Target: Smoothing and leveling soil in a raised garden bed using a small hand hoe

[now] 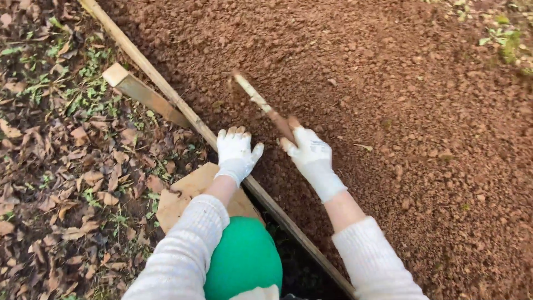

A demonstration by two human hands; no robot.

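Right hand: clamped on stick, best kept flat across soil. Left hand: fingers apart, pressing board; brace firmly.

looks like someone's backyard garden plot, outdoors for sure. reddish-brown crumbly soil spreads out ahead and to the right of the gloved hands, a long wooden edging board runs right under the left hand, and dead leaves with little weeds lie off to the left
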